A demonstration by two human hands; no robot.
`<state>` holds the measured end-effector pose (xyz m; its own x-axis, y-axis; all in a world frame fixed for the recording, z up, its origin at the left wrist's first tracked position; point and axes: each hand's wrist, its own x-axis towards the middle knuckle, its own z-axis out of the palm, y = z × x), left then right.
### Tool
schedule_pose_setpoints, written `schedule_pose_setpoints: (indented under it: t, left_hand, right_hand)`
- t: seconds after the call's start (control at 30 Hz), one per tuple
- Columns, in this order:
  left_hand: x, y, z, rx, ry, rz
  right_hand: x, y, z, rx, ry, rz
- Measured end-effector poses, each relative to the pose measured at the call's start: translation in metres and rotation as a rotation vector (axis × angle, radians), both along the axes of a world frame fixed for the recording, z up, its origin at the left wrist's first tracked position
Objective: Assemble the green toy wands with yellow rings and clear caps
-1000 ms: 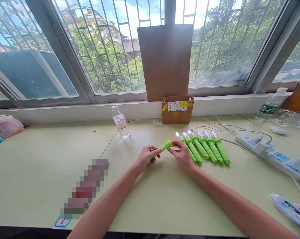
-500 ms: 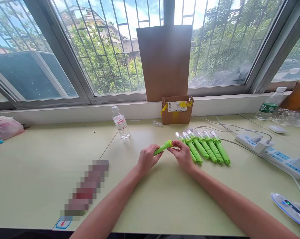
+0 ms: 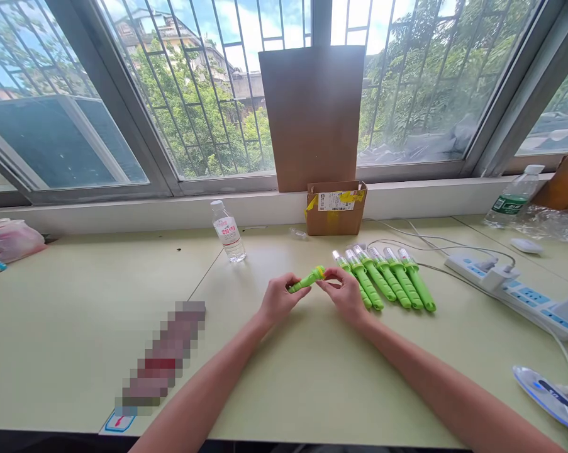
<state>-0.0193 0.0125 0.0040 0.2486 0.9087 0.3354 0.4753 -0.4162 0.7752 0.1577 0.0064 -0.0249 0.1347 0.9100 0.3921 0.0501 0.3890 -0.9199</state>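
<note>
A green stick-shaped handle [image 3: 307, 280] with a yellow ring at its right end lies across my hands above the table. My left hand [image 3: 278, 301] is closed round its lower left part. The fingers of my right hand [image 3: 344, 292] pinch at the yellow-ringed end; whatever small part they may hold there is hidden. Just right of my right hand, several green sticks [image 3: 399, 283] with clear tips lie side by side on the pale green table [image 3: 284, 384], their tips pointing toward the window.
Behind stand a water bottle [image 3: 229, 233] and a small cardboard box [image 3: 335, 211] before a brown board [image 3: 314, 119]. A power strip [image 3: 524, 292], cables and a white device [image 3: 550, 397] lie right. A blurred object [image 3: 163, 358] lies left, a pink bag [image 3: 12, 240] far left.
The green handle has shifted very slightly left and down in my left hand. My right hand stays at its ringed end.
</note>
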Motion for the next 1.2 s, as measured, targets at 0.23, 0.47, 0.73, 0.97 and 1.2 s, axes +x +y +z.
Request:
schedule_pose_setpoints:
  t: [0.23,0.47,0.73,0.97,1.2]
  left_hand:
    - [0.0,-0.001,0.006,-0.276,-0.19,-0.05]
    - [-0.003,0.0,0.009,-0.44,-0.211,-0.115]
    - [-0.005,0.004,0.0,0.134,0.247,-0.014]
    - [-0.006,0.008,-0.01,0.505,0.516,0.057]
    - [-0.006,0.004,-0.007,0.315,0.361,0.005]
  right_hand:
    - [0.001,0.001,0.0,-0.004,-0.042,0.016]
    - [0.001,0.0,-0.002,-0.008,0.009,0.069]
    - [-0.005,0.002,-0.001,0.015,0.086,0.007]
    - [-0.003,0.004,-0.002,0.027,0.086,0.001]
    - [0.0,0.003,-0.004,-0.016,0.019,0.013]
